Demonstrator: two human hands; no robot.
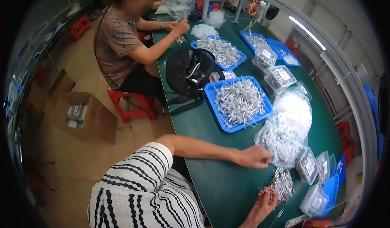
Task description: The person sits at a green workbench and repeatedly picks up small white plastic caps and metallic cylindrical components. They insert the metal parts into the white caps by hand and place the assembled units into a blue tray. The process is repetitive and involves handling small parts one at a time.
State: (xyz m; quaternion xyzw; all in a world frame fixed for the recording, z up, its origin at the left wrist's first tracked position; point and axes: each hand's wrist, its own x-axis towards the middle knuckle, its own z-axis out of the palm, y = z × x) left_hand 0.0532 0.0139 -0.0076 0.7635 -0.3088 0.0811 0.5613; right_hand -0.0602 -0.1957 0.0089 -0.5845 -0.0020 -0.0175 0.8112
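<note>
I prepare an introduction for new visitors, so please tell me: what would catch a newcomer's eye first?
First, the blue tray heaped with pale pieces, near the middle of the green table. Then the clear bag of small white parts to its lower right, and the metallic pile below that bag, beside the right hand.

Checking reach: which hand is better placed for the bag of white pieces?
Likely the left hand: it's close to the plastic bag of white pieces; the right hand is farther off, by the metal pins.
</note>
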